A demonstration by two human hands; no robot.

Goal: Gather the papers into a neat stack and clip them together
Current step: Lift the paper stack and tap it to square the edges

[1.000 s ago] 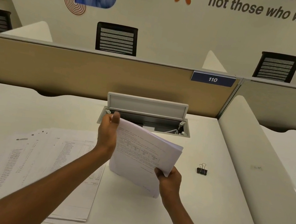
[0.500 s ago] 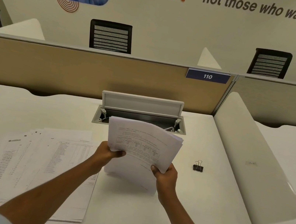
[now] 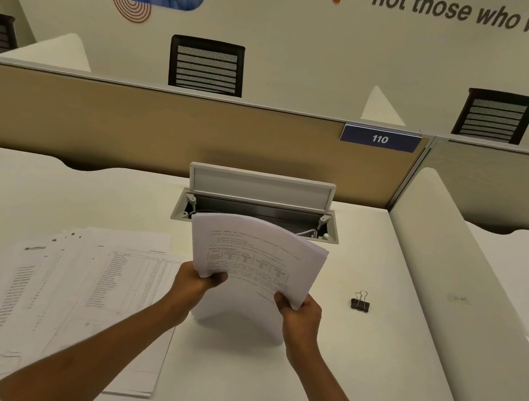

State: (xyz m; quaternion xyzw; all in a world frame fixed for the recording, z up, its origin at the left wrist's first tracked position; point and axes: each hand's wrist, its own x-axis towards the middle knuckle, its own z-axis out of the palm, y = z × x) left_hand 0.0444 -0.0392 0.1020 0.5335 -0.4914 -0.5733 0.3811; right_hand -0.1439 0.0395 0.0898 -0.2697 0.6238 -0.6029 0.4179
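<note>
Both hands hold a bowed stack of papers [image 3: 255, 258] upright: left hand [image 3: 196, 285] and right hand [image 3: 300, 313] each keep a grip pinching its lower corners; binder clip [image 3: 360, 302] lies apart on the worktop [image 3: 350, 370].

White desk [image 3: 350, 370], white printed sheets [image 3: 75, 291] with grey columns of text. The held stack of papers [image 3: 258, 254] is white with black type and a small table. Black binder clip [image 3: 360, 304]. Tan partition [image 3: 129, 123], navy "110" plate [image 3: 380, 139], black mesh chairs [image 3: 207, 66].
</note>
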